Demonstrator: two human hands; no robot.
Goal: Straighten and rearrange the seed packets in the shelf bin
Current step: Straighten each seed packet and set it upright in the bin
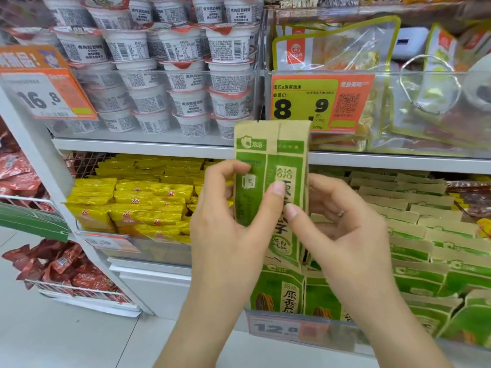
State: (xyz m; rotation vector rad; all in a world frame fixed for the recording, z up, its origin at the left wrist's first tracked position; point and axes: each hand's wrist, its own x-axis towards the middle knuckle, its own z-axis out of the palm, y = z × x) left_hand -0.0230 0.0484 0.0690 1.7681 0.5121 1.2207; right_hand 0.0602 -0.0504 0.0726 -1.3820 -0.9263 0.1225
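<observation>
A small stack of green and tan seed packets (271,155) stands upright in front of the shelf, held between both hands. My left hand (225,216) grips its left side, thumb across the front. My right hand (342,224) pinches the right edge, its thumb on the front and the fingers behind. Below and to the right, the shelf bin (313,332) holds several rows of the same green packets (414,235), standing in files. The bottom of the held stack is hidden behind my hands.
Yellow snack packets (138,197) fill the bin to the left. White cups (159,75) are stacked on the upper shelf, with clear snack bags (337,49) beside them. Price tags (318,102) hang on the bin fronts. Red packets (66,269) sit in a wire rack at far left.
</observation>
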